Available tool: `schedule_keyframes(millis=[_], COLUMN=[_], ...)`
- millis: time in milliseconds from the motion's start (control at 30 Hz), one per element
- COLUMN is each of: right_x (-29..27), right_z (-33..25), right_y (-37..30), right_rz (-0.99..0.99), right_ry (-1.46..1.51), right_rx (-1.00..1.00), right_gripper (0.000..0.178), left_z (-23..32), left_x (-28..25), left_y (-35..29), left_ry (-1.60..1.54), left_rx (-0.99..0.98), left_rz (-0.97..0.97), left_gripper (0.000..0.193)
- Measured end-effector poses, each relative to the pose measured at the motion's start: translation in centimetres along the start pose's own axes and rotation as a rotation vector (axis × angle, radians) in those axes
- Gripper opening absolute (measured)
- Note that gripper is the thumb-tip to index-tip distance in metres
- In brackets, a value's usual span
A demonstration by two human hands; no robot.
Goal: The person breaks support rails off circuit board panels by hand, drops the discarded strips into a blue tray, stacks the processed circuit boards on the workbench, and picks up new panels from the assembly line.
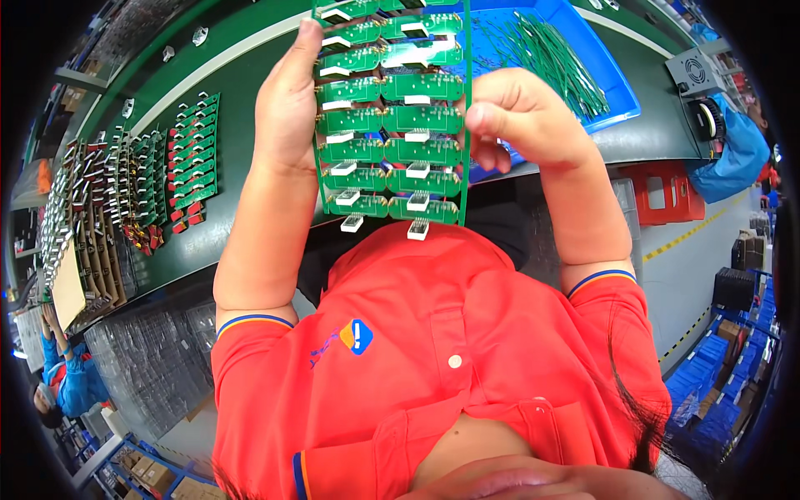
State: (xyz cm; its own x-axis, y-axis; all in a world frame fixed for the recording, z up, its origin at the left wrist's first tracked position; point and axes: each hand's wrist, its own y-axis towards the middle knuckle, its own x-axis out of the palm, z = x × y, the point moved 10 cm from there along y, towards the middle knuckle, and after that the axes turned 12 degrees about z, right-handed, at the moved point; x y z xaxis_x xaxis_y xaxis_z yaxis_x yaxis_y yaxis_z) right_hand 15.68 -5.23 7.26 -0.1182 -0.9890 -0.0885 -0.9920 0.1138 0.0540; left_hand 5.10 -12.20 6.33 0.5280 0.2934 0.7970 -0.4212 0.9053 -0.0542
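Note:
A panel of green circuit boards, in two columns of several small boards with white connectors, is held up before me between thin side strips. My left hand is closed on its left edge, thumb up along the strip. My right hand grips the right side strip, thumb in front and fingers curled and partly hidden. Behind the panel and to the right lies a blue tray with many thin green strips in it. The panel's top runs out of view.
On the green bench at left stand rows of similar board panels, beside cardboard dividers. A grey fan unit sits at the right end, near a red crate below. Another person is at far left.

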Motion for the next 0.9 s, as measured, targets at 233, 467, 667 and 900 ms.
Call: schedule_keyframes(millis=[233,467,667,900], right_x=[0.9,0.6,0.2,0.7], right_z=[0.5,0.1,2.0,0.7], right_y=[0.1,0.3,-0.4,-0.9], right_rz=[-0.026,0.023,0.052,-0.015], right_ry=[0.338,0.39,0.08,0.415], right_rx=[-0.023,-0.074,0.169,-0.036], right_gripper=[0.042,0.044,0.029,0.032], left_z=[-0.7,-1.9,2.3,1.6], left_x=[-0.2,-0.4,-1.6,-0.1], left_y=[0.6,1.0,0.5,-0.2], left_ry=[-0.087,-0.226,0.332,0.449], left_rx=[-0.052,-0.126,0.27,0.312], left_rz=[-0.014,-0.08,0.367,0.414], left_gripper=[0.05,0.051,0.049,0.048])
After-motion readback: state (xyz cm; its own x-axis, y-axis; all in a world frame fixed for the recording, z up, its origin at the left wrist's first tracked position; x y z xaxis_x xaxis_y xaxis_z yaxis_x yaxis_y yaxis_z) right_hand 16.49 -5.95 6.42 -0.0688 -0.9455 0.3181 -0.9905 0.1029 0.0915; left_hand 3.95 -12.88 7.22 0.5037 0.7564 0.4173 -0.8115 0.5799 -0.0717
